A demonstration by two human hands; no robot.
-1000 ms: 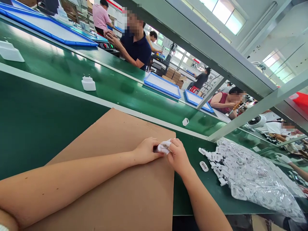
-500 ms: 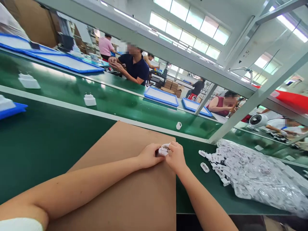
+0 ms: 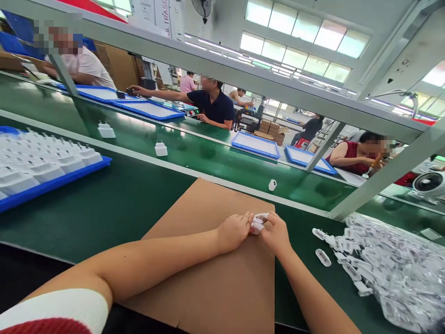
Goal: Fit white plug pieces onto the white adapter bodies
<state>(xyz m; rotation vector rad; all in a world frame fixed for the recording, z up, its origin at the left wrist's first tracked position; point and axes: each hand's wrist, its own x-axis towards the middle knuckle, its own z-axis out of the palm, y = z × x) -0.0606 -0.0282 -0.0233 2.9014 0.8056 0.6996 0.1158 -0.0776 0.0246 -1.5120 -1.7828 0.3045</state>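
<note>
Above a sheet of brown cardboard (image 3: 208, 273), my left hand (image 3: 234, 232) and my right hand (image 3: 277, 233) meet at a white plastic charger housing (image 3: 257, 224). The left fingers press together at its left side. Thumb and fingers of the right hand grip its right end. Part of the housing is hidden behind the fingers, so small parts inside cannot be made out. Right of the cardboard, a loose white oval plug cover (image 3: 323, 258) rests on the green table, beside a pile of similar white parts (image 3: 361, 260) spilling from a clear plastic bag (image 3: 413, 278).
At the left stands a blue tray (image 3: 86, 169) filled with white plug chargers. Single chargers (image 3: 161, 148) sit on the green conveyor belt (image 3: 208, 162) ahead. A slanted metal post (image 3: 378, 171) rises at the right. Co-workers (image 3: 215, 106) sit across the belt near blue-framed trays (image 3: 255, 144).
My view has swung left, bringing the full tray and another co-worker into sight. The left fingers have shifted on the housing. A co-worker in dark blue has stretched an arm toward the far trays.
</note>
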